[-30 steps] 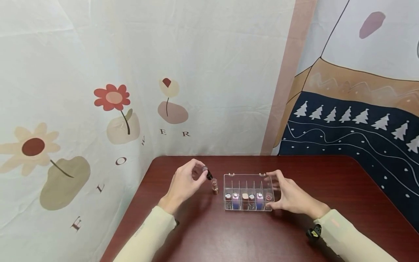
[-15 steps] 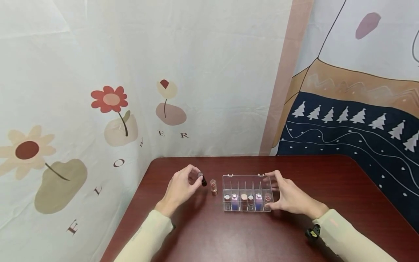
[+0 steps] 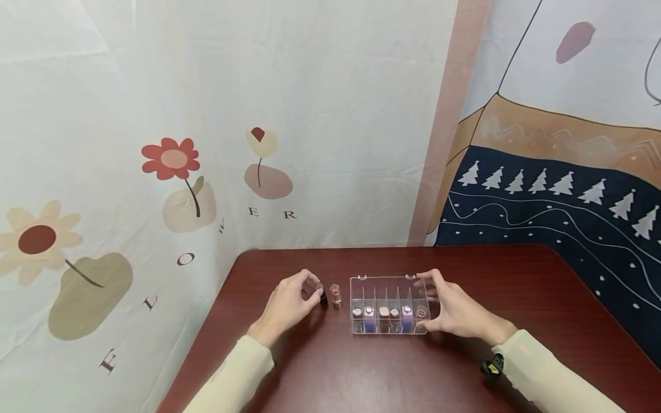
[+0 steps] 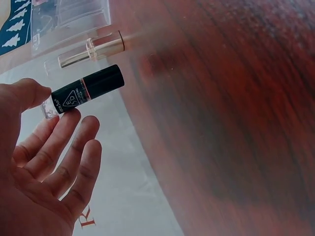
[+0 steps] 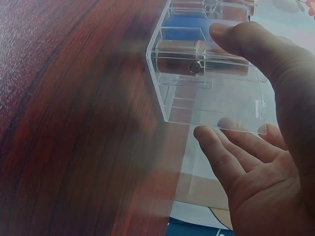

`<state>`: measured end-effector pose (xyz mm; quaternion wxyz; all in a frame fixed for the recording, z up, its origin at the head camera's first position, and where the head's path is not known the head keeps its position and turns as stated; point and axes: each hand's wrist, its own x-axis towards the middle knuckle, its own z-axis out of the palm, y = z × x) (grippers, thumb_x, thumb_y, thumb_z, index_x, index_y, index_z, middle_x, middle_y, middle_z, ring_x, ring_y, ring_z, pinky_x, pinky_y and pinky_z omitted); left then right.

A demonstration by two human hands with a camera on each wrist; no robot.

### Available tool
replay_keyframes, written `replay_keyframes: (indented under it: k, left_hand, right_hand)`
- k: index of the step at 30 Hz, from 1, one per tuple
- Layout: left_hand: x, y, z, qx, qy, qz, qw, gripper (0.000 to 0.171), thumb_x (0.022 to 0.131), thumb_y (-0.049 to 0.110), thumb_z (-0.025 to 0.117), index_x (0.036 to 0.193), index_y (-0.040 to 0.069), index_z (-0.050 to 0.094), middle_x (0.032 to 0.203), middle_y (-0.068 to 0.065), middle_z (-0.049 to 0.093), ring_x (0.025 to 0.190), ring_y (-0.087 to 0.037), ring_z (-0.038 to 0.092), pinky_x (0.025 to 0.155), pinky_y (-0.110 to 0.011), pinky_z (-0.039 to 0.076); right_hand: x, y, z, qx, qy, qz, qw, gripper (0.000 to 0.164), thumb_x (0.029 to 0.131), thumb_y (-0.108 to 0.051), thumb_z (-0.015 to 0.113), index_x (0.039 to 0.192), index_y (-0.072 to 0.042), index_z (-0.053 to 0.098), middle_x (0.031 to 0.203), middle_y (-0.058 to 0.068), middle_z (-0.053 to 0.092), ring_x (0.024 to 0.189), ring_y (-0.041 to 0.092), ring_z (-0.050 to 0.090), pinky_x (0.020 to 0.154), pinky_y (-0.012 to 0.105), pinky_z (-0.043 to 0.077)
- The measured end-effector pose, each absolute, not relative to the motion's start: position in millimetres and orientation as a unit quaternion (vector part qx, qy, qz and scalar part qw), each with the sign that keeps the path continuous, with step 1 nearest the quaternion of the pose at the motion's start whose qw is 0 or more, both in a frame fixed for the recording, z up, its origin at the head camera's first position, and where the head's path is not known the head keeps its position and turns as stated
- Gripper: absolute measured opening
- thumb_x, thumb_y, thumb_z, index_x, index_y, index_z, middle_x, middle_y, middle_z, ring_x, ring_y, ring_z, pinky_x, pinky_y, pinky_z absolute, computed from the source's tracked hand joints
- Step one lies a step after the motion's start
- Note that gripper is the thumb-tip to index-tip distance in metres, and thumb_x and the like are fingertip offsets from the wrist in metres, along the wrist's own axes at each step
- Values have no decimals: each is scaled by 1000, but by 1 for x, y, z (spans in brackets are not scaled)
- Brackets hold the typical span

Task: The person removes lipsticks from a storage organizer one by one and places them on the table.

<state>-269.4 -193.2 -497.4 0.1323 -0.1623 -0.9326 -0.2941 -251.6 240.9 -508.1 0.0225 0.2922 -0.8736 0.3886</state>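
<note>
My left hand [image 3: 286, 303] pinches the top of a black lipstick tube [image 4: 88, 88] with a clear end, between thumb and fingertips. The tube stands nearly upright at the table surface. Just to its right a clear-and-rose-gold lipstick tube [image 3: 336, 298] stands on the table, a small gap between them. A clear plastic organizer box [image 3: 389, 333] holds several cosmetic tubes in its front row, some with purple-blue bodies. On the box's right end lies my right hand [image 3: 457, 310], thumb at the front and fingers behind. A brownish tube [image 5: 177, 61] sits in the end compartment near the thumb.
The dark red wooden table [image 3: 361, 378] has rounded back corners. Behind it hangs a pale cloth [image 3: 335, 115] with printed flowers, and a navy tree-patterned cloth [image 3: 537, 212] is at the right. The organizer's back compartments rise behind the tubes.
My left hand has brought the black lipstick tube left of the clear-and-rose-gold one and lowered it to the table, more upright. My right hand stays on the box.
</note>
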Motion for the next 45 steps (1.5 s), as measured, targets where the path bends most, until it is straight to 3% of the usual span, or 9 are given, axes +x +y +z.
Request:
replay_keyframes:
  k: [18, 31, 45]
  left_hand:
    - [-268, -191, -502, -149, -939, -292, 106, 15, 104, 25, 88, 110, 29, 74, 94, 19, 78, 87, -1, 75, 84, -31, 63]
    - [-267, -190, -503, -151, -941, -286, 103, 16, 104, 25, 88, 110, 28, 74, 93, 18, 78, 88, -6, 77, 84, -34, 63]
    - [-269, -190, -501, -165, -936, -288, 114, 26, 102, 25, 89, 124, 23, 77, 107, 12, 82, 96, -7, 80, 88, -37, 66]
  right_hand:
    - [-251, 240, -507, 289, -877, 383, 22, 99, 79, -18, 110, 153, -4, 46, 144, 22, 76, 122, 37, 84, 105, 54, 69]
    - [-250, 240, -508, 291, -875, 387, 25, 99, 79, -16, 110, 153, -3, 46, 145, 22, 76, 123, 38, 84, 105, 53, 69]
    - [-252, 241, -507, 294, -873, 388, 21, 97, 79, -12, 108, 153, -1, 46, 143, 23, 77, 121, 34, 85, 105, 53, 70]
